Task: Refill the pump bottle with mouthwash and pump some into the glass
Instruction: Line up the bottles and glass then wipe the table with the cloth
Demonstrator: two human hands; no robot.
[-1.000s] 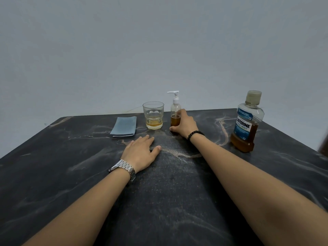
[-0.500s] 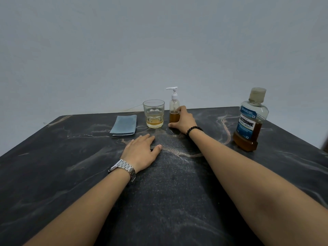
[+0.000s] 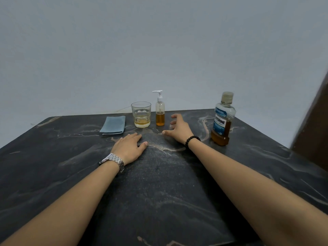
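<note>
A small clear pump bottle (image 3: 160,113) with a white pump head stands upright near the table's far edge, about a third full of amber liquid. Just left of it stands a clear glass (image 3: 141,114) with a little amber liquid at the bottom. A capped Listerine mouthwash bottle (image 3: 222,119) stands at the right, amber liquid low in it. My right hand (image 3: 178,128) hovers just right of the pump bottle, fingers spread, holding nothing. My left hand (image 3: 128,147), with a metal watch at the wrist, lies flat on the table in front of the glass.
A folded blue-grey cloth (image 3: 113,125) lies left of the glass. The dark marbled table (image 3: 159,192) ends just behind the bottles, against a plain grey wall. A dark brown edge (image 3: 314,139) stands at the far right.
My right hand has let go of the pump bottle and drawn back to the right with fingers spread. The pump bottle stays upright beside the glass. My left hand has not moved.
</note>
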